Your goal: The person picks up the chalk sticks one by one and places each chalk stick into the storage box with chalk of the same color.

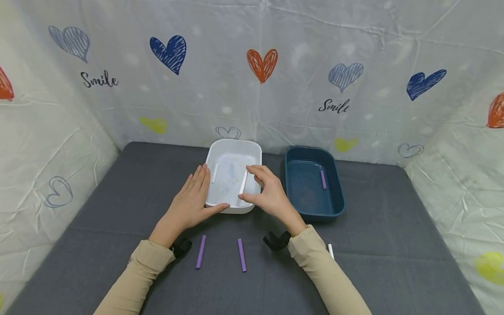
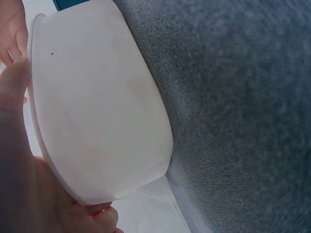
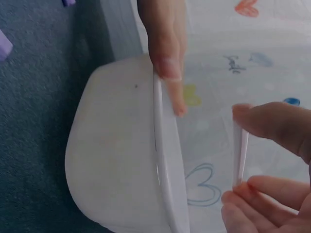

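In the head view my right hand (image 1: 269, 190) pinches a white chalk stick (image 1: 243, 182) by its two ends, thumb at the near end and fingertips at the far end. In that view the stick overlaps the right part of a white plastic tub (image 1: 230, 210). The right wrist view shows the held chalk (image 3: 240, 153) raised past the tub's rim. My left hand (image 1: 189, 201) lies with straight fingers along the tub's left rim and its thumb on the front rim. Inside the tub, at the left, lies another white chalk stick (image 1: 215, 173).
A dark blue tub (image 1: 289, 188) stands right of the white one, with a purple chalk stick (image 1: 323, 180) in it. Nearer on the grey cloth lie a purple chalk (image 1: 201, 252) and another purple chalk (image 1: 242, 255). A white chalk (image 1: 330, 251) is partly hidden by the right sleeve.
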